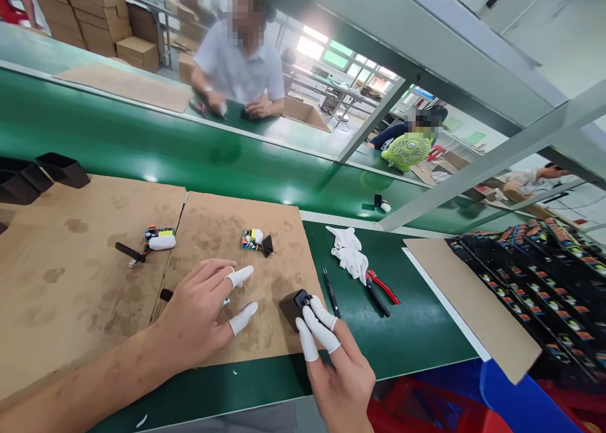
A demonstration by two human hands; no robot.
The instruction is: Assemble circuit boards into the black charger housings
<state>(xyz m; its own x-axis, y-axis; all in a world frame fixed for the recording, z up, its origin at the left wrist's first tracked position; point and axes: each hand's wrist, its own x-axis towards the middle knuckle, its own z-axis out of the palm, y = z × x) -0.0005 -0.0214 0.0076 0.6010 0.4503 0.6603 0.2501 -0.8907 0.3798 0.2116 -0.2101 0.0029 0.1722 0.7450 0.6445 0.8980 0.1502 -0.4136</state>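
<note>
My right hand (334,357), with white finger cots on its fingertips, pinches a small black plastic housing (292,307) that rests on the brown cardboard sheet (222,231). My left hand (201,313) hovers over the same cardboard with fingers spread, two tips in white cots, holding nothing. A small black part (166,294) pokes out just left of it. Farther back lie a green circuit board with a black piece (255,239) and a second board with a white part and black plug (154,240).
White gloves (351,256), red-handled pliers (381,289) and black tweezers (330,291) lie on the green bench to the right. Trays of circuit boards (534,275) fill the right side. Black housings (61,168) stand at far left. Other people work across the green conveyor (142,142).
</note>
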